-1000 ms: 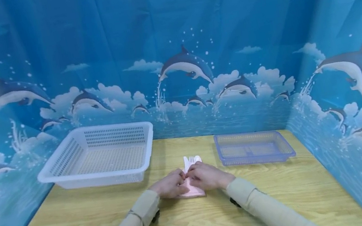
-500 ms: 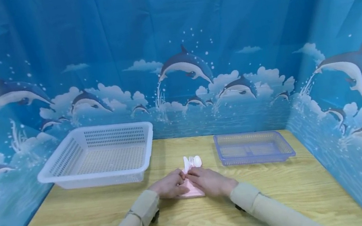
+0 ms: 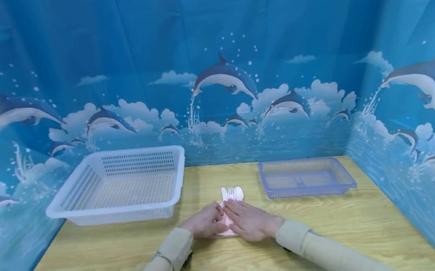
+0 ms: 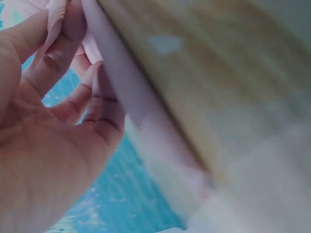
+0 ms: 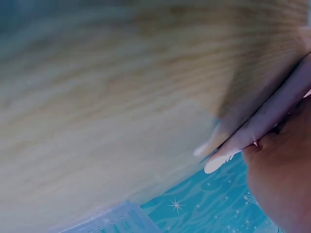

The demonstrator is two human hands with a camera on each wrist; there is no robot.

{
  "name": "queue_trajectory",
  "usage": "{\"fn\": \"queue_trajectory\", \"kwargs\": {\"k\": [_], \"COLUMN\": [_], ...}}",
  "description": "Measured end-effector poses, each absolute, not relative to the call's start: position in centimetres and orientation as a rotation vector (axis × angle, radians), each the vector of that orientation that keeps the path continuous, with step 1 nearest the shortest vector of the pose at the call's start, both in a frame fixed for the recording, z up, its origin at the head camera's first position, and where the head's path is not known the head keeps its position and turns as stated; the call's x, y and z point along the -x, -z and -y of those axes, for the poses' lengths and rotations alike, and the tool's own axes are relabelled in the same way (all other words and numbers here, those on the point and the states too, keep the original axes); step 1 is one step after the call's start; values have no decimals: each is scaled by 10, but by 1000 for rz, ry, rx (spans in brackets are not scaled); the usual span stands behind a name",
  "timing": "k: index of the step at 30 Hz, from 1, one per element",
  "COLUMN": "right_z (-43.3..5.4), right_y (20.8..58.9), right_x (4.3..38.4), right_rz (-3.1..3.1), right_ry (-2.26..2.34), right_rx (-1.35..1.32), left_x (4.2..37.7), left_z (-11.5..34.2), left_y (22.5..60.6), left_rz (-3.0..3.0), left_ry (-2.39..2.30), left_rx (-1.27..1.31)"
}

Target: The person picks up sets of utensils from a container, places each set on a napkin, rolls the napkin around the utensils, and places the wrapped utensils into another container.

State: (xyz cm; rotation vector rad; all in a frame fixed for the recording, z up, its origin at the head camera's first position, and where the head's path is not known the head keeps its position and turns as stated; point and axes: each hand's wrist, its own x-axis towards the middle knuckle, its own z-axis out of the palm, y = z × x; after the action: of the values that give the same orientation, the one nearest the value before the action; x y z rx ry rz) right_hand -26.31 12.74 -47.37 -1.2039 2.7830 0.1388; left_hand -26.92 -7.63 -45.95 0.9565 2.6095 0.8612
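Observation:
A pink napkin (image 3: 227, 233) lies folded on the table under both hands. Out of its far end stick a white knife (image 3: 224, 194), a white fork (image 3: 231, 191) and a white spoon (image 3: 238, 193), side by side; their handles are hidden. My left hand (image 3: 204, 221) pinches a fold of the napkin at its left side, between thumb and finger in the left wrist view. Across the napkin's right part, my right hand (image 3: 253, 220) rests flat with straight fingers. The right wrist view shows the spoon's tip (image 5: 216, 164) beyond that hand.
At the back left stands a white plastic basket (image 3: 170, 204) with slotted walls. A shallow purple see-through basket (image 3: 309, 193) stands at the back right. A blue dolphin-print curtain (image 3: 219, 145) borders the wooden table (image 3: 345, 229) behind and on both sides.
My right hand has gone from gripping the napkin with bent fingers to lying flat on it, fingers straightened. More of the spoon and fork shows. My left hand has stayed in place.

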Motion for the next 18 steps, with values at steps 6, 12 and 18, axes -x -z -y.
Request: {"fn": "queue_trajectory", "kwargs": {"k": [6,12,18], "right_z": [-127,-126,-127], "right_y": [473,474,475], "right_x": [265,266,266], "right_rz": [-2736,-2724,-2733], "right_ry": [-129,-104,-91], "right_rx": [1204,1143,1157], "left_x": [264,263,267], "left_z": [71,69,68], "left_y": [451,446,449], "left_rz": [-2769,-2806,-2683], "left_ry": [-717,-645,-651], "left_rx": [-924,-1070,-1168]}}
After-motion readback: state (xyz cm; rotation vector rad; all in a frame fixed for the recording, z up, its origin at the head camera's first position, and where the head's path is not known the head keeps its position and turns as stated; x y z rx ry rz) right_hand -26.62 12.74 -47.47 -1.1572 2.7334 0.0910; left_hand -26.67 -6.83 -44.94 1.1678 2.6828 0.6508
